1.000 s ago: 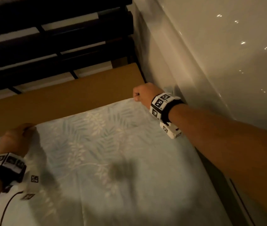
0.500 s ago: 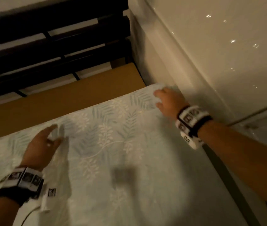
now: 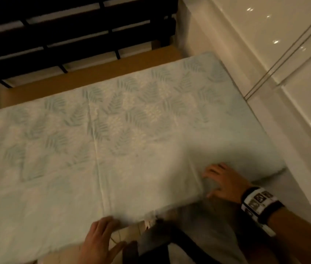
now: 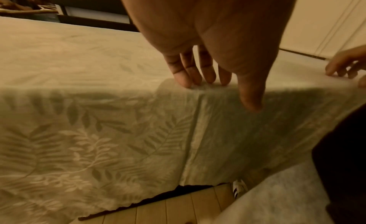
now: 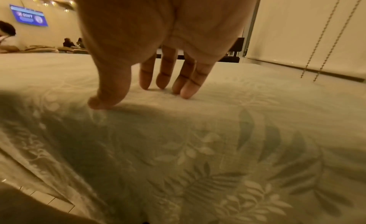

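Note:
A pale green sheet [image 3: 112, 140] with a leaf print lies spread over the bed and hangs down its near side [image 4: 99, 141]. My left hand [image 3: 111, 235] is at the near edge, its straight fingers [image 4: 198, 77] touching the sheet's fold there and the thumb hanging over the drop. My right hand [image 3: 213, 181] rests further right on the same edge, fingertips [image 5: 164, 80] and thumb pressing the sheet [image 5: 198, 149] flat. Neither hand grips the cloth. The right hand [image 4: 344, 66] also shows at the right rim of the left wrist view.
A brown strip of bare mattress [image 3: 93, 73] lies beyond the sheet's far edge, under a dark slatted headboard [image 3: 65, 35]. A glossy white wall [image 3: 265, 54] runs close along the right. Blind chains [image 5: 326, 39] hang there. Wooden floor [image 4: 178, 204] and my grey trouser leg [image 3: 198, 235] are below.
Both hands let go of the sheet's far edge near the headboard, opened and slid back to the near edge. The sheet now reaches further over the brown mattress.

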Available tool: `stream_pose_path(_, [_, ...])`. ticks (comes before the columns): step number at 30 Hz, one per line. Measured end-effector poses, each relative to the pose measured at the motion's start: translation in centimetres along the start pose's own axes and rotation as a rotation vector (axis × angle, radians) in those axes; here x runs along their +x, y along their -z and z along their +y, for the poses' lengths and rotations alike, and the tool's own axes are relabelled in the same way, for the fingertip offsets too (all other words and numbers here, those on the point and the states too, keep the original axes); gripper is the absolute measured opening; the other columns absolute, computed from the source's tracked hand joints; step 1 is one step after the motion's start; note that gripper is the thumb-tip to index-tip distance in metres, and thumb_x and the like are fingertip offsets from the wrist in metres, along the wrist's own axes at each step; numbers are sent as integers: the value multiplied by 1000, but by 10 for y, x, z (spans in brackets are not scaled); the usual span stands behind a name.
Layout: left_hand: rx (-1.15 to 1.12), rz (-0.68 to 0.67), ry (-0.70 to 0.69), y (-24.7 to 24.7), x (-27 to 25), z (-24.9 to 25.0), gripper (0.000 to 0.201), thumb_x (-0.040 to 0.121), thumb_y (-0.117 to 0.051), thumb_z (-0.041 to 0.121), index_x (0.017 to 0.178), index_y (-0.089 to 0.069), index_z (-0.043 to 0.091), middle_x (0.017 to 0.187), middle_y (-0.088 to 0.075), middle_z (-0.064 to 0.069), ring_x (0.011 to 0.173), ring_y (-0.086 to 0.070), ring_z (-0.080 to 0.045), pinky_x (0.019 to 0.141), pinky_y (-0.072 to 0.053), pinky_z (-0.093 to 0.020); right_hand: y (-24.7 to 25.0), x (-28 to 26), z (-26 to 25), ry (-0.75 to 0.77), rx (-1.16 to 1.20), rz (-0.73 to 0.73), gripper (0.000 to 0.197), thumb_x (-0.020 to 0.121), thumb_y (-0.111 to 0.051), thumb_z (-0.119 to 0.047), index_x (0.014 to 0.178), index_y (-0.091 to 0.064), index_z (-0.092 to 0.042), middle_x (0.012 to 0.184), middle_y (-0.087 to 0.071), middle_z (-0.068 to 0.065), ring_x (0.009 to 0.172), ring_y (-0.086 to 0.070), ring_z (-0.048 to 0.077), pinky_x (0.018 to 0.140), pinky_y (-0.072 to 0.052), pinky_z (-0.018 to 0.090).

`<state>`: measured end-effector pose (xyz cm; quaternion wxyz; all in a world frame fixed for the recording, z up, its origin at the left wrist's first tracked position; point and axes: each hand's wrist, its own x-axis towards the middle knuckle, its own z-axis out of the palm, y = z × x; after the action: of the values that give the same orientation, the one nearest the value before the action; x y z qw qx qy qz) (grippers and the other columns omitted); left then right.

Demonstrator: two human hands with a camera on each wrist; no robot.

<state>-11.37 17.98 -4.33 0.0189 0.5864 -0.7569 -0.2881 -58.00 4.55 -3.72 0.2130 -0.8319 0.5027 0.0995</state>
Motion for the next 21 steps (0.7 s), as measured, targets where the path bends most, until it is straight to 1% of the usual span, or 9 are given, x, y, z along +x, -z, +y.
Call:
stream_pose_path(2, [35,8,-26,-5,-5,-4,45,76,-59,57,107,-66,25,112,-59,3,93,-57,-19,84,-45,-24,4,-3,-10,12,16,-59,63,64,-75,-64,113,-64,-26,114,-65,1,97,-61,25,85,-59,45])
stream_pose_path(5, [56,71,-52,-12,-6,-2,33,90,-45,47,102,-66,25,105,-57,7,88,-55,-17,79,-43,-22,5,-5,-24,29,-10,-112,56,71,-81,-52,114,-65,-20,117,-63,2,100,-58,25,87,-56,43])
stream_pose_path(8, [71,101,-38,-8,1,0,28,90,-45,41,98,-65,23,97,-59,7,81,-56,-16,71,-46,-23,8,-9,-33,34,-39,-125,36,89,-70,-42,116,-63,-20,119,-61,-1,108,-54,21,94,-50,36])
stream_pose_path(10, [101,121,-49,-11,3,-1,27,90,-46,40,97,-65,22,94,-60,5,79,-56,-16,70,-46,-25,4,-12,-32,44,-32,-132,25,95,-63,-38,112,-65,-19,115,-64,-1,105,-53,20,93,-51,36])
stream_pose_path(12, [122,119,-67,-15,2,-3,25,92,-45,39,97,-63,23,93,-59,6,79,-55,-16,70,-46,-26,-4,-16,-29,51,-51,-138,21,99,-58,-36,108,-66,-19,111,-66,-1,103,-54,19,91,-51,34])
stream_pose_path(14, [145,105,-81,-18,3,-2,23,94,-44,37,97,-63,24,92,-59,6,78,-55,-16,71,-42,-25,-7,-16,-25,54,-52,-157,21,101,-55,-36,108,-67,-19,110,-67,-1,104,-55,19,89,-49,32])
stream_pose_path(17, [147,65,-86,-21,8,6,16,93,-49,32,97,-62,25,93,-60,6,79,-54,-16,71,-44,-25,-7,-21,-17,33,-50,-158,18,101,-55,-34,104,-67,-21,107,-66,-2,101,-55,17,88,-48,31])
stream_pose_path(19, [152,43,-88,-25,11,13,7,89,-60,26,96,-60,26,93,-58,6,80,-53,-16,70,-48,-27,-7,-30,-11,-24,-30,-163,15,99,-56,-35,97,-66,-23,102,-66,-3,96,-54,16,86,-48,30])
stream_pose_path(21, [164,23,-105,-28,16,20,16,82,-68,22,93,-58,27,91,-56,6,79,-54,-16,69,-46,-27,-8,-37,-7,-72,-30,-164,11,97,-57,-39,90,-59,-30,99,-63,-7,93,-52,13,86,-49,29])
